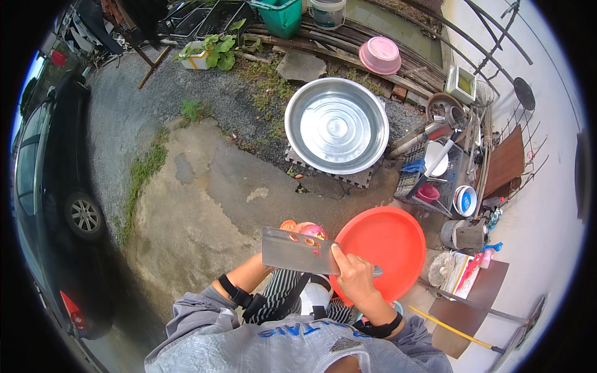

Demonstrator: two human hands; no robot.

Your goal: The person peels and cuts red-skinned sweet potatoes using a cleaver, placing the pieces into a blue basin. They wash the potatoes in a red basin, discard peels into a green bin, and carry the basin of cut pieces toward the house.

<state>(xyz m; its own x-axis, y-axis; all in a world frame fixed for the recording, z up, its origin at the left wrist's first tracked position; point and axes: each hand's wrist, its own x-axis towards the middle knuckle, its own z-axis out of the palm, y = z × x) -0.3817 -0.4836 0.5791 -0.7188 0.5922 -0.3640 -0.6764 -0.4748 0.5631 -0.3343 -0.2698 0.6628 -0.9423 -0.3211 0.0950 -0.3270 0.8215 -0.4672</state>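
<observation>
The right hand (356, 277) grips a broad cleaver (289, 255) dotted with red pieces (309, 242), beside a red basin (388, 245). The left hand (266, 262) is mostly hidden behind the cleaver; its grip cannot be told.

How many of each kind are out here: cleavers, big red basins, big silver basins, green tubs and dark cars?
Cleaver: 1, held in the right hand
Big red basin: 1
Big silver basin: 1
Green tub: 1, at the top edge
Dark car: 1, at the left
Total: 5
</observation>
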